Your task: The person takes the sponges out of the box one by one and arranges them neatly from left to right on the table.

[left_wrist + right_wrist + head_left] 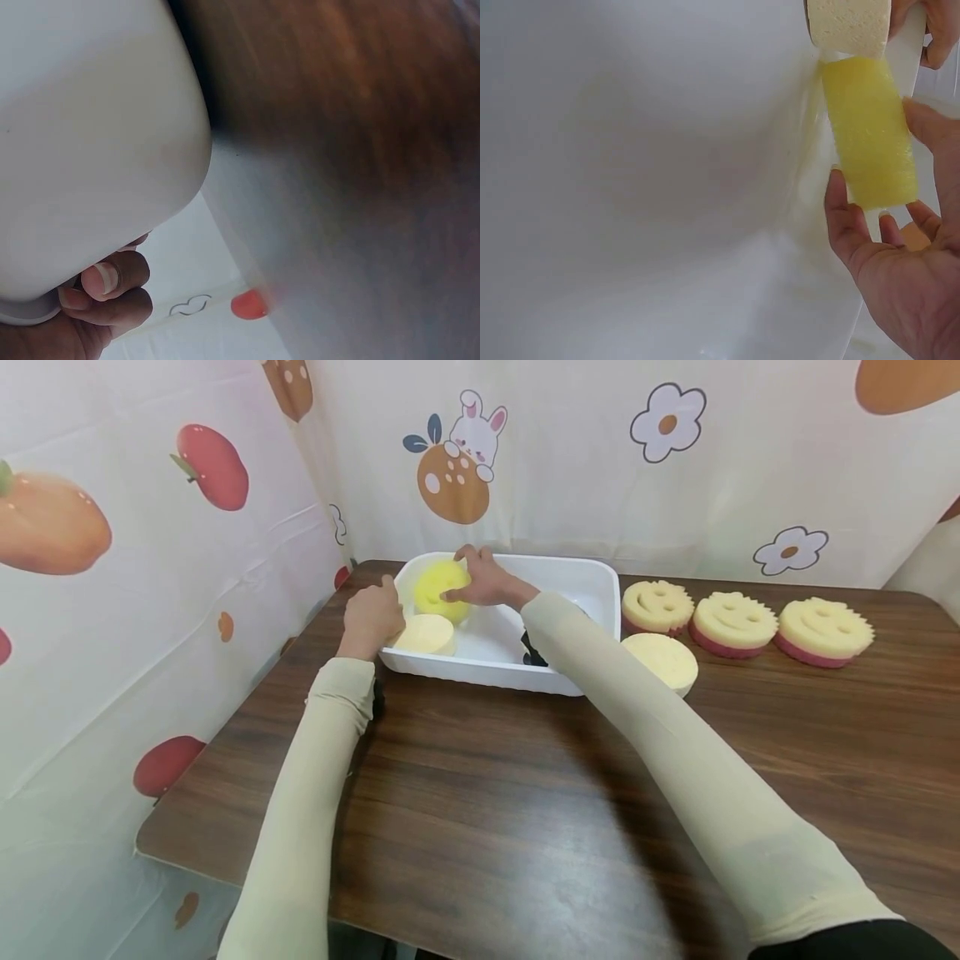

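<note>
A white plastic basin (498, 675) stands at the back of the table. My left hand (371, 617) grips its left rim; the left wrist view shows the curled fingers (124, 271) against the outer wall. Inside the left end, my right hand (489, 582) holds a round yellow sponge (433, 587), thumb on one side and fingers on the other. On edge in the right wrist view, the yellow sponge (870, 135) leans near the basin's wall. A round cream sponge (426, 633) lies in the front left corner, right beside the yellow one.
Three smiley-face sponges, cream over pink, stand in a row right of the basin: the nearest (657, 605), the middle (733, 622) and the far one (823, 628). Another round cream sponge (663, 660) is partly behind my right sleeve (637, 710). A patterned curtain (570, 468) hangs behind the table.
</note>
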A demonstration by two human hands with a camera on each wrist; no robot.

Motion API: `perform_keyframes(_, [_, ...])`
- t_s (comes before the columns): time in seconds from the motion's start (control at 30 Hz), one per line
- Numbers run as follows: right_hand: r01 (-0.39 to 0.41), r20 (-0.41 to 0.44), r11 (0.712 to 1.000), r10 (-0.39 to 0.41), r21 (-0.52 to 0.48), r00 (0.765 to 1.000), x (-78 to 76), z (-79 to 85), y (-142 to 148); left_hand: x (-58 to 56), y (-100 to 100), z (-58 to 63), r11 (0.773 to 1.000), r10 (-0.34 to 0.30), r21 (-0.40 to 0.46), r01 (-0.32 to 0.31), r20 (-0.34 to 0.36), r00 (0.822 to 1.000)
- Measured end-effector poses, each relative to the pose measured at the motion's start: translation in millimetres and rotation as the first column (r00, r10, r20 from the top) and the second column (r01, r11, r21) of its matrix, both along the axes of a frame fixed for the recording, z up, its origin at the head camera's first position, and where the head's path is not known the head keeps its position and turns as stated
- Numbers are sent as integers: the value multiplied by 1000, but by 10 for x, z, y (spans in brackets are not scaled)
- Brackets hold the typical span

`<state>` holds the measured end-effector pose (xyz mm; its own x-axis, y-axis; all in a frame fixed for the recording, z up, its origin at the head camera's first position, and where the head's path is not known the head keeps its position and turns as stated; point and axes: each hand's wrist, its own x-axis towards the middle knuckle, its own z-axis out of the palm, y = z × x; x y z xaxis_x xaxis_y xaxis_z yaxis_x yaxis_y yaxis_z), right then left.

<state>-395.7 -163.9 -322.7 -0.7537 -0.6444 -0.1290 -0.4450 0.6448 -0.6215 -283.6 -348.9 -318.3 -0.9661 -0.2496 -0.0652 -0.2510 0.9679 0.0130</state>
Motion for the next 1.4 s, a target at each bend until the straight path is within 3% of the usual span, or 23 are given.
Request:
perform_keyframes(0.5, [69,-75,994,-75,-88,994,17,123,140,-7,-4,-4,1000,1,-10,-1,12,1000])
perform_keyframes(0.73, [115,-108,985,-129,-129,986,16,287,225,-13,-27,-10,1000,0,-22,0,6,1000])
perform_keyframes(1.03, [192,-69,968,-206,-163,976,41,513,364,-40,-16,2,1000,-5,0,5,26,1000])
perform_keyframes(1.4, [219,-65,953,-237,-210,969,106,587,404,-2,5,9,1000,4,3,-4,22,1000])
